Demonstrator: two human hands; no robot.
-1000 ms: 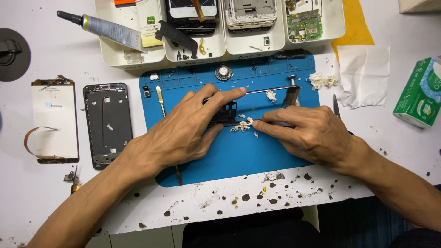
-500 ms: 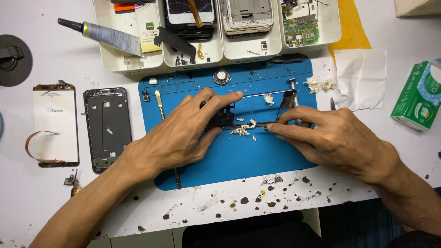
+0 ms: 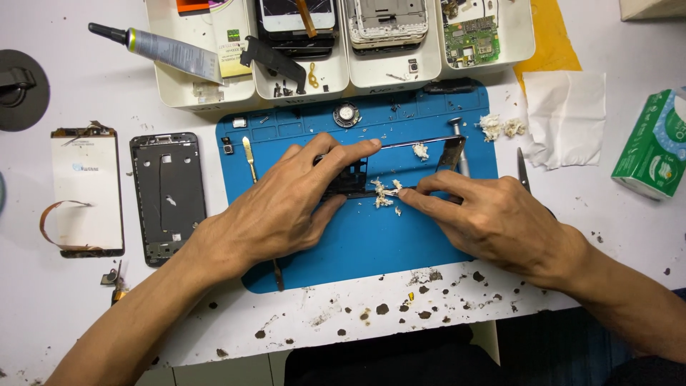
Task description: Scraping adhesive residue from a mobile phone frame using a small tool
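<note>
Blue silicone mat (image 3: 371,250) covers the middle of my white worktop (image 3: 64,314), and both my hands work on it. My left hand (image 3: 286,207) lies flat over a dark phone frame (image 3: 350,182) near the centre of the mat, its fingers (image 3: 343,150) spread apart and pressing the frame down rather than gripping it. My right hand (image 3: 493,214) comes in from the right edge, with thumb and forefinger pinched together at the frame's lower edge; something thin may sit between them, but I cannot tell what. Just in front of those fingertips lies a small heap of whitish scrapings (image 3: 386,193), touching the frame. More white crumbs (image 3: 500,127) sit at the mat's far right corner, beside a crumpled white tissue sheet (image 3: 564,114). A thin metal strip (image 3: 421,143) runs along the far side of the frame towards a metal plate (image 3: 451,152).

Along the far edge of the worktop stand white trays (image 3: 314,78) holding phone parts, among them a green circuit board (image 3: 471,39). A grey glue tube (image 3: 157,46) with a black nozzle rests across the leftmost tray's corner. Left of the mat lie a black phone chassis (image 3: 168,196) and, further toward the left edge, a white screen panel (image 3: 86,193) with an orange ribbon cable. A green tissue pack (image 3: 654,146) sits at the right edge. Dark specks (image 3: 379,309) are scattered along the near edge.
</note>
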